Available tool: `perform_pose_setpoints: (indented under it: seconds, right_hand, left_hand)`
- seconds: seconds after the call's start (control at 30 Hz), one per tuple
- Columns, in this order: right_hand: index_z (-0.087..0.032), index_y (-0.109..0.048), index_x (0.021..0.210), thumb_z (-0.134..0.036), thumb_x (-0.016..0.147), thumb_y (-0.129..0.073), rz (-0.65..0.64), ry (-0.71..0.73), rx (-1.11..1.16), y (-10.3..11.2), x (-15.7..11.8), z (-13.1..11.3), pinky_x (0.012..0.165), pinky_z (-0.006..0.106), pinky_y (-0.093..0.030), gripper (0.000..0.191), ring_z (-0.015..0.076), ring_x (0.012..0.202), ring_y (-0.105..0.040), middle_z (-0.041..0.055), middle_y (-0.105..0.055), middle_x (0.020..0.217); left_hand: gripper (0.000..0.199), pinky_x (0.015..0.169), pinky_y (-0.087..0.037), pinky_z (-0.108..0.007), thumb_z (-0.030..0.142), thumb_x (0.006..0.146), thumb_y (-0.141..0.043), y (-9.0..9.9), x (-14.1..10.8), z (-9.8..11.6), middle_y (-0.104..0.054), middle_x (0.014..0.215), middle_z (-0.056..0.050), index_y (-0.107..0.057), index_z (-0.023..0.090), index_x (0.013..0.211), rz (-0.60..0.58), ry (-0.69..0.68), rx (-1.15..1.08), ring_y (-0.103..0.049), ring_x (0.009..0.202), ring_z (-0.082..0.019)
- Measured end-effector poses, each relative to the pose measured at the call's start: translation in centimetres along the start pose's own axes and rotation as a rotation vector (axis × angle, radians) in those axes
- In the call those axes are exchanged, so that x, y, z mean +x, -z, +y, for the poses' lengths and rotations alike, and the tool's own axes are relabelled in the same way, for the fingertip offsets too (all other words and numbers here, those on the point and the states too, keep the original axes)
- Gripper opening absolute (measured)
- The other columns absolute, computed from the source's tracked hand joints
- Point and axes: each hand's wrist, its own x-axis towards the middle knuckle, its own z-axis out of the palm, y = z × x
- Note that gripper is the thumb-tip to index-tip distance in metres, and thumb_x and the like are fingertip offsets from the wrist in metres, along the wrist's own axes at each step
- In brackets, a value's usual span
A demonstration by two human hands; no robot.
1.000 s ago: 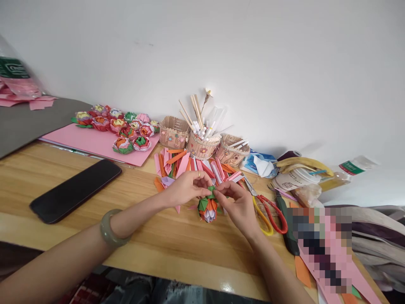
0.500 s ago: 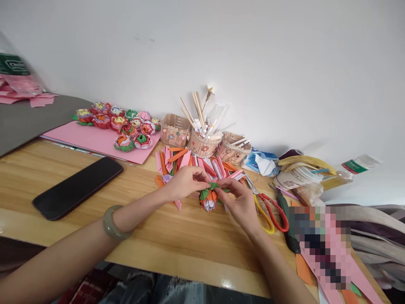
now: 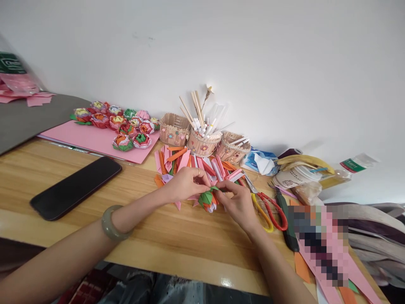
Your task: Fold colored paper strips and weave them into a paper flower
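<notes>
Between my two hands is a folded paper flower [image 3: 207, 199] with green outer pieces, orange petals and a pale lilac centre, tilted down toward me. My left hand [image 3: 186, 184] pinches its green paper at the top from the left. From the right, my right hand [image 3: 236, 202] grips the same green part with thumb and fingers. My fingertips nearly meet and hide part of the flower. Just behind my hands lie folded paper strips [image 3: 177, 158] in pink, orange, red and lilac.
Finished paper flowers [image 3: 118, 122] sit on pink sheets [image 3: 85, 137] at the left. A black phone [image 3: 76, 188] lies nearer. Three decorated baskets [image 3: 202, 144] stand by the wall. Scissors [image 3: 268, 211], a dark green-handled tool [image 3: 289, 228], a lidded cup [image 3: 295, 175] and paper strips [image 3: 319, 270] are at the right.
The flower has turned a little between my fingers, showing more green and less orange. My fingertips have shifted slightly on the green paper. The whole view has drifted slightly.
</notes>
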Motion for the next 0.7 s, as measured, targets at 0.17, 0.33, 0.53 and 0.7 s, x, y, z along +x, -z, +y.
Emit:
perform_pose_setpoints:
  seconds: [0.17, 0.33, 0.53, 0.7]
  right_hand:
    - [-0.021, -0.063, 0.083, -0.014, 0.077, -0.052, 0.137, 0.320, -0.184, 0.1, -0.4, 0.1, 0.066, 0.028, -0.049, 0.014, 0.0164, 0.073, -0.063, 0.0040, -0.068, 0.080]
    - [-0.022, -0.064, 0.085, -0.013, 0.076, -0.056, 0.295, 0.443, -0.266, 0.2, -0.4, -0.1, 0.076, 0.034, -0.047, 0.015, 0.0198, 0.088, -0.058, 0.0074, -0.064, 0.093]
    - [-0.018, -0.059, 0.073, -0.030, 0.084, -0.049, 0.100, 0.021, 0.054, 0.3, -0.5, -1.2, 0.054, 0.024, -0.040, 0.019, 0.0120, 0.058, -0.049, 0.0008, -0.057, 0.067]
    - [-0.016, -0.054, 0.066, -0.039, 0.080, -0.054, -0.084, -0.175, 0.327, 0.1, -0.3, -1.1, 0.044, 0.020, -0.029, 0.027, 0.0078, 0.049, -0.038, -0.0031, -0.047, 0.057]
  left_hand:
    - [0.017, 0.060, -0.051, -0.025, 0.027, 0.072, -0.060, -0.1, 0.1, 0.5, -0.066, 0.073, -0.002, -0.064, 0.015, 0.083, -0.048, 0.157, -0.234, -0.061, 0.063, -0.012]
    - [0.014, 0.052, -0.047, -0.023, 0.028, 0.070, -0.064, -0.7, -0.2, 0.5, -0.062, 0.071, -0.002, -0.064, 0.014, 0.074, 0.022, 0.020, -0.159, -0.057, 0.059, -0.011]
    - [0.009, 0.063, -0.044, -0.025, 0.022, 0.079, -0.054, -0.6, -0.4, 0.2, -0.055, 0.081, -0.003, -0.060, 0.017, 0.075, 0.163, -0.325, 0.218, -0.054, 0.073, -0.012]
    - [0.010, 0.070, -0.042, -0.027, 0.021, 0.084, -0.045, -0.9, -0.4, -0.5, -0.051, 0.081, -0.002, -0.051, 0.017, 0.078, 0.167, -0.364, 0.311, -0.051, 0.077, -0.013]
